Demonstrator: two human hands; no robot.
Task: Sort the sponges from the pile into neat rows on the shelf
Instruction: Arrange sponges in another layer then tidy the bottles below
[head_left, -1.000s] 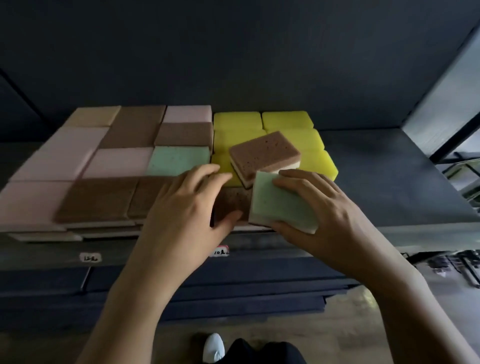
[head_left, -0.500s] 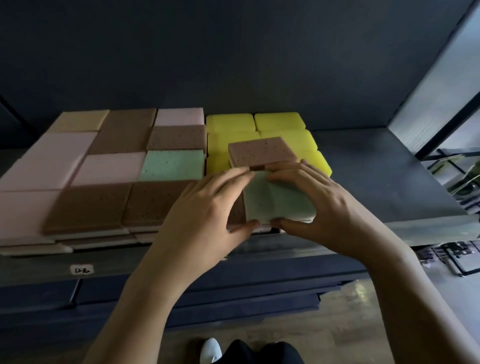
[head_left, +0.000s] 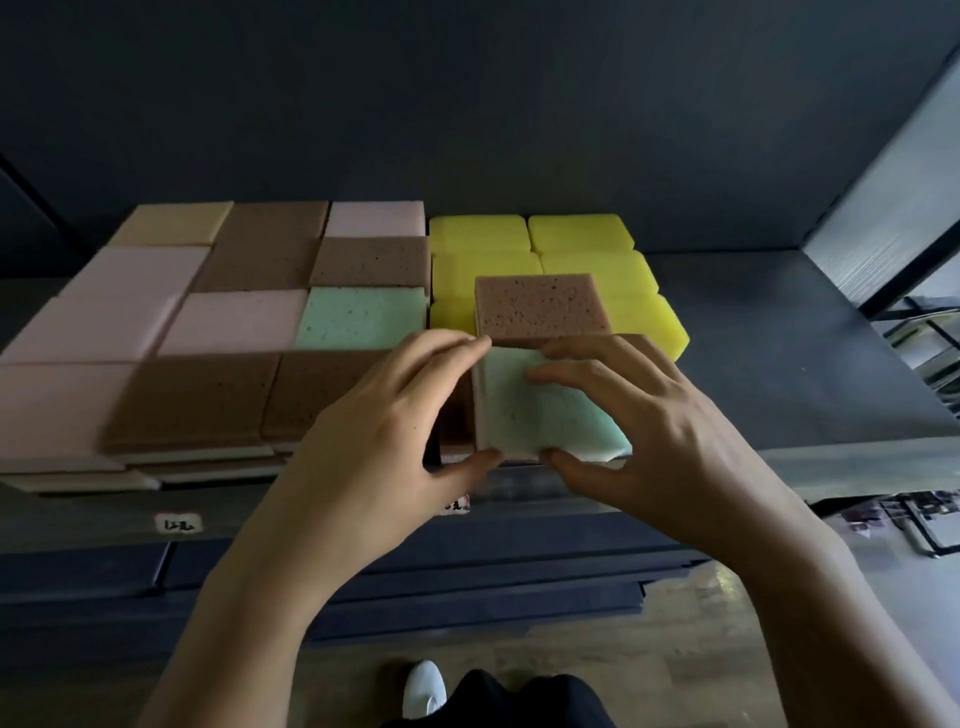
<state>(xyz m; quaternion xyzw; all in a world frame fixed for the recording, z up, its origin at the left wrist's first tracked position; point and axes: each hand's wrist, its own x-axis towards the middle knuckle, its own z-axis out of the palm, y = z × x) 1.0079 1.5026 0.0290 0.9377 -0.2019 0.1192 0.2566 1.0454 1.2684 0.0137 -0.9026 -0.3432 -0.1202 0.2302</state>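
Both forearms reach forward; left hand and right hand grip the green sponge by its sides, thumbs at its near edge.

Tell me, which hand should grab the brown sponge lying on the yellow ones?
Probably the left hand. Both it and the right hand grip the green sponge, but its fingertips reach the near corner of the brown sponge, and the brown rows lie on its side.

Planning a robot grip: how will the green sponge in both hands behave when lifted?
The green sponge looks porous, so probably soft. Left hand and right hand pinch its edges: likely light. Flat faces: unlikely to roll.
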